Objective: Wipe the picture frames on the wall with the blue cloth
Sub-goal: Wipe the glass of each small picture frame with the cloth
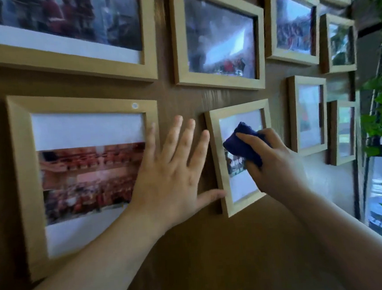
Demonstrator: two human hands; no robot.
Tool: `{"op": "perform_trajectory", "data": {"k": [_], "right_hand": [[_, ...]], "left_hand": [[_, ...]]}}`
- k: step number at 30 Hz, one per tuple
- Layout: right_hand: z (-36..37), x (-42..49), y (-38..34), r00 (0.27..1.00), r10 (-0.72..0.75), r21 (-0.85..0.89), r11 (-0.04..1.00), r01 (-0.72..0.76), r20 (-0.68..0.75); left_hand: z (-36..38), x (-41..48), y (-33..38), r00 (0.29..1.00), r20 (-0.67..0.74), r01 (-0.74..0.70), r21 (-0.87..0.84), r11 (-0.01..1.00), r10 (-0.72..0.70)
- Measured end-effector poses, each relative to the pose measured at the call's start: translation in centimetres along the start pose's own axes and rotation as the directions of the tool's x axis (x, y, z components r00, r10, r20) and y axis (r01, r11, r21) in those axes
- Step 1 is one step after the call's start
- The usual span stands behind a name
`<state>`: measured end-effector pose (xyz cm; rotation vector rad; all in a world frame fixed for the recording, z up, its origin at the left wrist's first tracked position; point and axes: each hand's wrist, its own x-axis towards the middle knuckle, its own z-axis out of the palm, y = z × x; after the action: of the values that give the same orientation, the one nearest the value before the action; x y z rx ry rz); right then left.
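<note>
A brown wall (194, 248) carries about ten wooden frames. The big frame (24, 182) at lower left sits beside the left hand (171, 169), which lies flat and open on the wall, fingers spread, thumb touching the small frame (219, 165) and holding nothing. The right hand (277, 162) is closed around the bunched cloth (243, 145), pressing it to that small frame's glass. Judging by this, the wiping is midway at best; nothing shows which other frames are clean.
</note>
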<state>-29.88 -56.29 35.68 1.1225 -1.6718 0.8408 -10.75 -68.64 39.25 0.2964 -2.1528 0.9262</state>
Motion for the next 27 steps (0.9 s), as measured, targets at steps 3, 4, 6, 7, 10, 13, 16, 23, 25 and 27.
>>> {"op": "perform_trajectory", "data": {"k": [3,4,6,7,10,13,16,23,25,27], "right_hand": [[1.1,1.5,2.2,0.999,-0.044,0.017,0.999,0.044,0.001],[1.5,1.8,2.8,0.998,-0.055,0.030,0.998,0.055,-0.005],[2.1,2.5,3.7,0.997,-0.083,0.063,0.995,0.083,-0.008],[2.5,2.7,3.9,0.995,-0.100,0.081,0.992,0.100,-0.006],[3.4,3.4,3.9,0.988,-0.152,0.127,0.980,0.153,-0.013],[4.0,3.9,3.7,0.983,-0.180,0.158,0.970,0.183,-0.030],[4.2,4.0,4.9,0.976,-0.215,0.121,0.968,0.218,-0.035],[4.2,4.0,8.9,0.996,0.001,0.018,1.000,0.001,-0.086],[4.4,3.7,8.0,0.997,0.010,0.047,0.999,-0.006,-0.077],[4.7,3.1,6.1,0.995,-0.088,0.102,0.991,0.092,-0.044]], "left_hand": [[1.9,3.1,1.4,0.998,0.040,0.045,0.062,0.997,-0.048],[2.6,3.9,1.7,0.996,0.054,0.060,0.078,0.995,-0.065],[3.5,5.0,2.0,0.993,0.070,0.091,0.102,0.991,-0.099],[3.9,5.3,2.0,0.991,0.072,0.103,0.114,0.988,-0.111],[4.4,5.5,2.1,0.989,0.064,0.123,0.147,0.981,-0.134],[4.6,5.5,2.1,0.989,0.061,0.127,0.155,0.980,-0.138],[4.8,5.5,2.0,0.988,0.056,0.133,0.151,0.979,-0.143],[5.1,5.4,1.9,0.990,0.037,0.130,0.141,0.981,-0.137],[5.1,5.4,2.0,0.990,0.035,0.130,0.142,0.981,-0.136],[5.1,5.4,2.0,0.990,0.035,0.133,0.144,0.981,-0.139]]}}
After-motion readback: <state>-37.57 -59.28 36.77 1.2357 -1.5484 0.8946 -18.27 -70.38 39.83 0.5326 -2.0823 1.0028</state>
